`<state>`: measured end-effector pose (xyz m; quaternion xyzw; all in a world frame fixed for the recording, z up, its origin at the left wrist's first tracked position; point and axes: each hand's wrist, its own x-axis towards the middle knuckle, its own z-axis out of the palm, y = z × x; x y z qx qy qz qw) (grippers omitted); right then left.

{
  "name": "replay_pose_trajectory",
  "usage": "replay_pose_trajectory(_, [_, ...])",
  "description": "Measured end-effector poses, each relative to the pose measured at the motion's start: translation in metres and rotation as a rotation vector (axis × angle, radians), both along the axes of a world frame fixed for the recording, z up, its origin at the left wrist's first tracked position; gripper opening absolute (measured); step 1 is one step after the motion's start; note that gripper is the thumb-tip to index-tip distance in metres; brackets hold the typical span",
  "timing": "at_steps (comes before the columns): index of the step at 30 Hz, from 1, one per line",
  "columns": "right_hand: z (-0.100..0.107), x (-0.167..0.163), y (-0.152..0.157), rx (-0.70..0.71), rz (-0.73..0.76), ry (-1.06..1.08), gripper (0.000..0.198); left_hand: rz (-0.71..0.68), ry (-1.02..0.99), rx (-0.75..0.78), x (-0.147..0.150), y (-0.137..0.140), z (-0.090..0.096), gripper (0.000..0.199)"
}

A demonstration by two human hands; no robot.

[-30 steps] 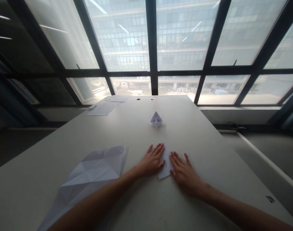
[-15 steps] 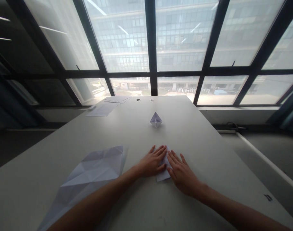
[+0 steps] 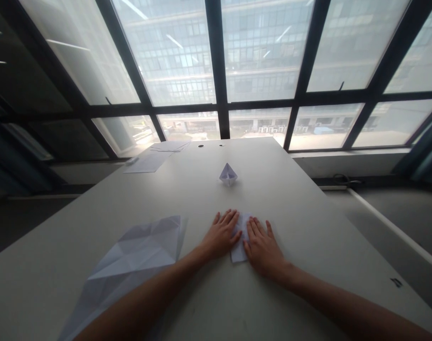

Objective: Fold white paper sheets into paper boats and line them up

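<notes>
Paper, a small folded white piece (image 3: pixel 239 255), lies flat on the white table (image 3: pixel 290 203), between and partly beneath two bare hands. Left hand (image 3: pixel 222 235): palm down, laid out flat over the paper's left part, thumb reaching across it, little finger held apart. Right hand (image 3: pixel 263 246): also flattened, covering the right part, little finger splayed; cannot tell whether any fingertip pinches an edge. Origami boat (image 3: pixel 228 175) stands upright beyond the hands, well apart from them. Large creased sheet (image 3: pixel 141 248) lies to the left, partly behind the left forearm. Flat sheets (image 3: pixel 145 163) rest at the table's far left. Dark-framed windows (image 3: pixel 260 52) rise past the far edge.
</notes>
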<state>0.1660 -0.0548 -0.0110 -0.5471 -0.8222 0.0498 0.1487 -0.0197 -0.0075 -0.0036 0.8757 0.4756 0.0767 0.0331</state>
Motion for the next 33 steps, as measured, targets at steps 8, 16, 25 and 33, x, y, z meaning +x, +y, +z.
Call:
replay_pose_trajectory(8, [-0.0028,0.003,-0.009,-0.015,-0.116,0.023,0.066,-0.023,-0.002,0.0,-0.0021,0.0019,0.001,0.064])
replay_pose_trajectory(16, [0.0036,0.0023,-0.0108,-0.052,-0.123,0.058,0.066,-0.048,-0.059,0.014,-0.0033,0.0021,0.001,0.057])
replay_pose_trajectory(25, [0.0052,0.0033,-0.01,-0.069,-0.112,0.085,0.067,-0.064,-0.123,0.038,-0.0038,0.0021,0.0019,0.056])
replay_pose_trajectory(33, [0.0051,0.0037,-0.0085,-0.08,-0.101,0.091,0.066,-0.095,-0.242,0.06,-0.0031,0.0046,0.0033,0.058])
